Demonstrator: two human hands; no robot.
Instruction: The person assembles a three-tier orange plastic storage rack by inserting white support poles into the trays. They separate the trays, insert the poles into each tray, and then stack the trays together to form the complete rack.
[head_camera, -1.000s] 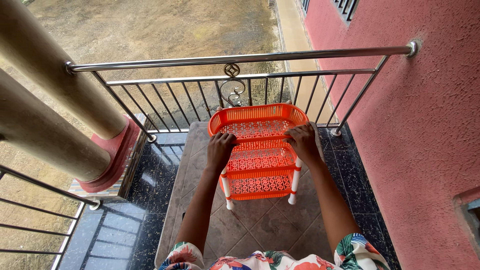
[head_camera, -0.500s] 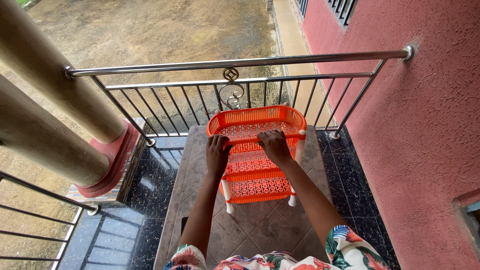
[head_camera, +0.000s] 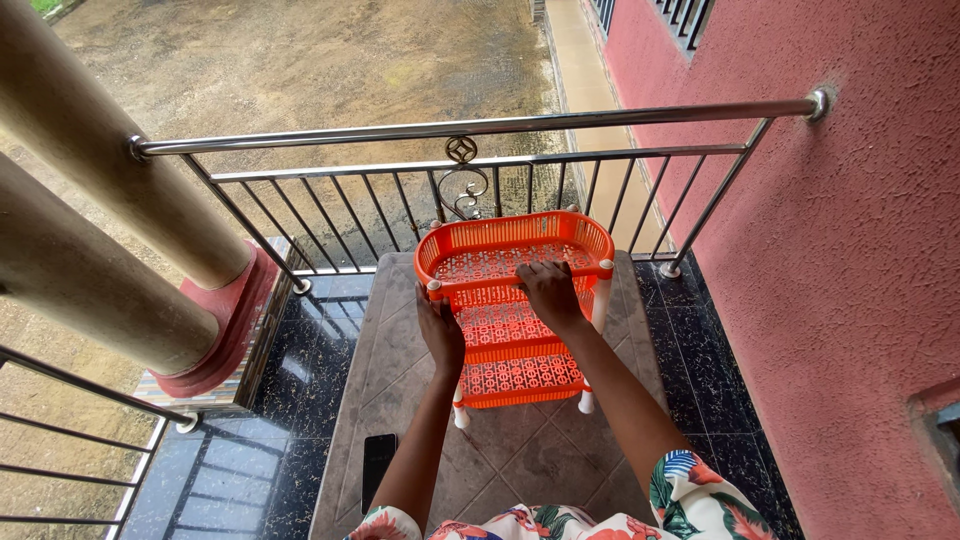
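Beside the rough, matt stucco wall (head_camera: 850, 250), a glossy orange plastic rack (head_camera: 510, 300) with perforated trays is catching light. Behind the rack, a polished metal railing (head_camera: 470, 128) is gleaming. Under it, smooth stone tiles (head_camera: 520, 455) are lying between shiny black ones (head_camera: 230, 470).

One screen only: I see a dark, flat rectangular phone (head_camera: 377, 465) face up on the tiled floor (head_camera: 520, 465), near its left edge. No packages, labels, signs.
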